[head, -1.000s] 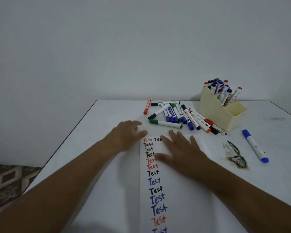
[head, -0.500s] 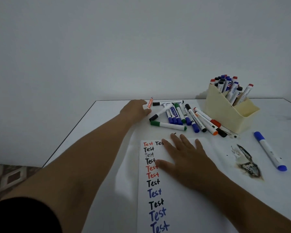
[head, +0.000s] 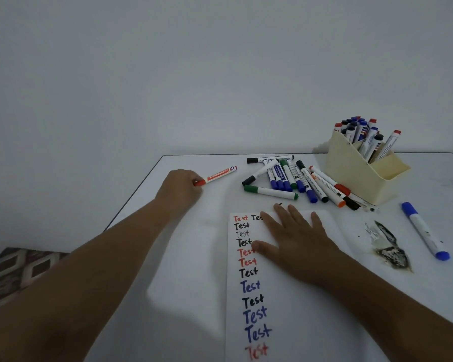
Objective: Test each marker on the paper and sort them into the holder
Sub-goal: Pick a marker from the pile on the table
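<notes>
1. The left hand [head: 179, 190] is stretched far out to the left part of the white table [head: 183, 257]. Its fingers are curled around the red cap end of a red marker [head: 216, 175], so it holds this marker. The other end of the marker points up and to the right.
2. The right hand [head: 296, 237] lies flat on the paper [head: 285, 309], with straight and spread fingers, and it holds nothing. It covers part of the second "Test" in the top line.
3. The paper carries a column of the word "Test" in red, black and blue ink.
4. A pile of markers [head: 296, 180] lies on the table behind the paper, between the red marker and the holder [head: 356, 176]. The caps are black, blue, green, red and orange.
5. The beige holder stands at the far right of the table. Many markers stand in its back compartment, caps up.
6. One blue marker [head: 424, 229] lies alone at the right, near a dark stain [head: 389, 250] on the table.
</notes>
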Motion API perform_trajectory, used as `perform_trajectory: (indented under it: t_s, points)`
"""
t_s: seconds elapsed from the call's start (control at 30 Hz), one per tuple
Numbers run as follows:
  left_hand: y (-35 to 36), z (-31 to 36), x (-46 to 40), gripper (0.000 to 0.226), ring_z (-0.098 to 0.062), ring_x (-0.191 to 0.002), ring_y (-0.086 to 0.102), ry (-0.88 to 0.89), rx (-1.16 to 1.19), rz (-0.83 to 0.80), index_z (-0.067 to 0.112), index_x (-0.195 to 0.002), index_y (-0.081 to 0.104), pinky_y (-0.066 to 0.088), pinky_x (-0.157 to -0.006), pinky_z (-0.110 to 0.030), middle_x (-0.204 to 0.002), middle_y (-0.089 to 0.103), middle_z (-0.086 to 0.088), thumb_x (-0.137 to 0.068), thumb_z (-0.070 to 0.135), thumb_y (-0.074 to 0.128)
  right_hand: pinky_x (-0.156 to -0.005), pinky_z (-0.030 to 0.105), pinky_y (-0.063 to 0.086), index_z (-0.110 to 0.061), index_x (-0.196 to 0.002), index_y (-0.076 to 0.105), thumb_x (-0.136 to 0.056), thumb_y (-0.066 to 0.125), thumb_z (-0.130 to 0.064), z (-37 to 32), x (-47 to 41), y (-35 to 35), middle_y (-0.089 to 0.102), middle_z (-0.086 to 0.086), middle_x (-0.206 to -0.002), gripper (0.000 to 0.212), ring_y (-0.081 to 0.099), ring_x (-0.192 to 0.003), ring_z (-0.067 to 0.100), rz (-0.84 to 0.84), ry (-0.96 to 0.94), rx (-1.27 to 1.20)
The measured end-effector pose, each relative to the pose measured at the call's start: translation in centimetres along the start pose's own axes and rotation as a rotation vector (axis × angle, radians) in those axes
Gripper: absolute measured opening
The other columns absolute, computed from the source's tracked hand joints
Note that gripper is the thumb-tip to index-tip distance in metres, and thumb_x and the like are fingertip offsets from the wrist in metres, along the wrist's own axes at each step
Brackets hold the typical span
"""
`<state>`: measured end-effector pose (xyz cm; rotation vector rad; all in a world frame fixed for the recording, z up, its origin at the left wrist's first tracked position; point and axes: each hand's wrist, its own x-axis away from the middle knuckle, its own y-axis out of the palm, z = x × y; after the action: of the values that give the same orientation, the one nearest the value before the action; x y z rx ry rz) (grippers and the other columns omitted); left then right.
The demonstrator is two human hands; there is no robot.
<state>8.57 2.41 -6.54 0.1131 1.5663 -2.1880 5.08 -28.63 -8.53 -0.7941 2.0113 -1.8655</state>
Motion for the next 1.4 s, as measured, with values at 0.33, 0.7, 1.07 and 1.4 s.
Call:
perform_trajectory:
  t_s: [0.33, 0.7, 1.07, 1.4]
  points:
    - [-5.1, 2.0, 10.2, 0.025, 0.000, -0.082, 0.063, 0.059, 0.396, 0.126, 0.031, -0.106, 0.077, 0.042, -0.072, -0.009, -0.092, 0.072, 0.017, -0.085, 0.018, 0.072, -0.116, 0.065, -0.016, -0.035, -0.159, -0.010, -0.079, 0.008, -0.090, -0.5, -0.1, -1.4, -0.018, 0.000, -0.167, 0.099, -0.024, -0.152, 0.025, -0.039, 0.010, 0.131]
    - [-6.8, 8.3, 15.6, 0.022, 0.002, -0.089, 0.062, 0.206, 0.483, 0.092, 0.030, -0.105, 0.070, 0.049, -0.074, -0.007, -0.095, 0.065, 0.020, -0.089, 0.015, 0.070, -0.077, 0.031, 0.054, -0.017, -0.118, 0.069, -0.096, 0.066, -0.028, -5.8, 4.0, -5.9, 0.070, 0.006, -0.101, 0.025, 0.062, -0.088, 0.019, 0.398, 0.078, -1.535]
    - [-6.3, 10.7, 15.5, 0.029, -0.013, -0.071, 0.057, 0.390, 0.282, -0.007, 0.022, -0.107, 0.056, 0.048, -0.063, -0.035, -0.080, 0.061, 0.007, -0.106, 0.042, 0.035, -0.063, 0.017, 0.047, -0.020, -0.100, 0.073, -0.092, 0.071, -0.027, -6.9, 5.6, -5.6, 0.069, -0.017, -0.065, 0.011, 0.061, -0.061, -0.006, 0.620, 0.002, -1.417]
    - [-6.5, 9.1, 15.8, 0.042, -0.005, -0.063, 0.057, 0.301, 0.362, -0.058, 0.046, -0.135, 0.047, 0.042, -0.057, -0.023, -0.070, 0.061, 0.015, -0.095, 0.060, 0.046, -0.072, 0.022, 0.054, -0.027, -0.093, 0.071, -0.095, 0.067, -0.030, -6.6, 5.8, -5.6, 0.070, -0.005, -0.078, 0.006, 0.062, -0.072, 0.005, 0.581, -0.033, -1.373]
